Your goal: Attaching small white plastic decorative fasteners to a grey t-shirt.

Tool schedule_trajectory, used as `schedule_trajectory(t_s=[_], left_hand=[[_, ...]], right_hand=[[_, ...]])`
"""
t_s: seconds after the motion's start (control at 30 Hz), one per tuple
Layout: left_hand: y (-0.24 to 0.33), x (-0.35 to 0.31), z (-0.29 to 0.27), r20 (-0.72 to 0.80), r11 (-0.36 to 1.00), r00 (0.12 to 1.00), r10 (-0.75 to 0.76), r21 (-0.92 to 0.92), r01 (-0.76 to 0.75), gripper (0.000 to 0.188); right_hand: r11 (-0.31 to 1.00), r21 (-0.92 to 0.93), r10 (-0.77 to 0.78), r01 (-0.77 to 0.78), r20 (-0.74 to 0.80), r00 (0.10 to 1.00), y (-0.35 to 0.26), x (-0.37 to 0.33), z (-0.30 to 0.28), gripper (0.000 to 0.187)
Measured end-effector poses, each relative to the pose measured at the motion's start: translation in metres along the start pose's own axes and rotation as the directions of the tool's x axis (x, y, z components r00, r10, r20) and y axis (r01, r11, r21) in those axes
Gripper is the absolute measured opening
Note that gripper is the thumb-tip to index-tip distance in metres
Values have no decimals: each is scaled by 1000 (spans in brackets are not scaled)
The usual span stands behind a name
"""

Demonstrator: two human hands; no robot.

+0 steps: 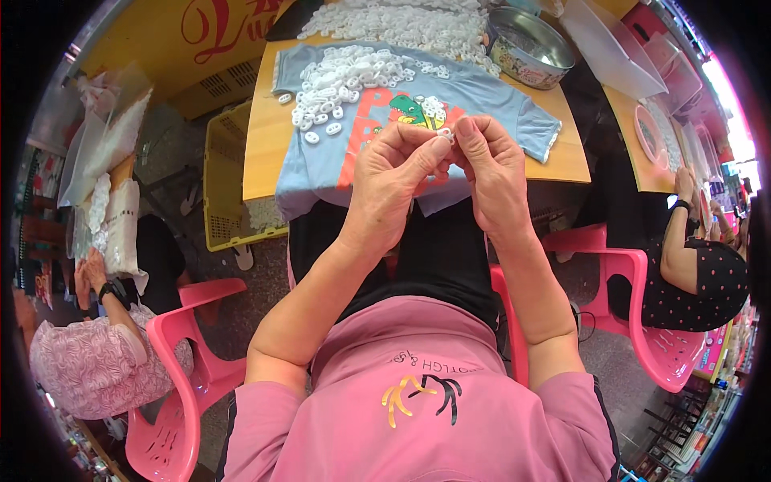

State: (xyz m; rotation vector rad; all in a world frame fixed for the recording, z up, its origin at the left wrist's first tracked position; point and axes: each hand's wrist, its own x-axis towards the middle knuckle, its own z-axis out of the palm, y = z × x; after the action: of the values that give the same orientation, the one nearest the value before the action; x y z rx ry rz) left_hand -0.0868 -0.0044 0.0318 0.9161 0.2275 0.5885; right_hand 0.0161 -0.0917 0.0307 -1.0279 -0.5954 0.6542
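My left hand (395,170) and my right hand (495,173) meet above the near part of the table. Both are closed, thumbs and fingertips pinching a small white plastic piece (446,134) between them. Most of that piece is hidden by the fingers. Under and beyond my hands a light blue T-shirt (309,165) with a dinosaur print lies spread out. A heap of white oval plastic pieces with two holes (341,76) rests on it, a few lying loose at the heap's near left. A smaller white cluster (434,108) sits on the print just past my fingertips.
A larger white pile (393,28) covers the table's far side, beside a round metal tin (530,50). Left of the wooden table (259,153) stands a yellow crate (225,173). Other people work on pink chairs (173,386) to the left and right.
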Motion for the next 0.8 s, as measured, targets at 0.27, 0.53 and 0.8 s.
schedule_trajectory(t_s=[0.27, 0.53, 0.8], left_hand=[[-2, -3, 3, -41, 998, 999, 19, 52, -17, 15], [-7, -5, 7, -85, 965, 987, 137, 238, -114, 14], [-11, 6, 0, -112, 952, 987, 118, 295, -81, 12]], right_hand=[[942, -293, -172, 163, -4, 985, -2, -5, 3, 18], [916, -336, -239, 218, -23, 971, -1, -7, 7, 13], [949, -290, -156, 123, -94, 983, 16, 1, 2, 17]])
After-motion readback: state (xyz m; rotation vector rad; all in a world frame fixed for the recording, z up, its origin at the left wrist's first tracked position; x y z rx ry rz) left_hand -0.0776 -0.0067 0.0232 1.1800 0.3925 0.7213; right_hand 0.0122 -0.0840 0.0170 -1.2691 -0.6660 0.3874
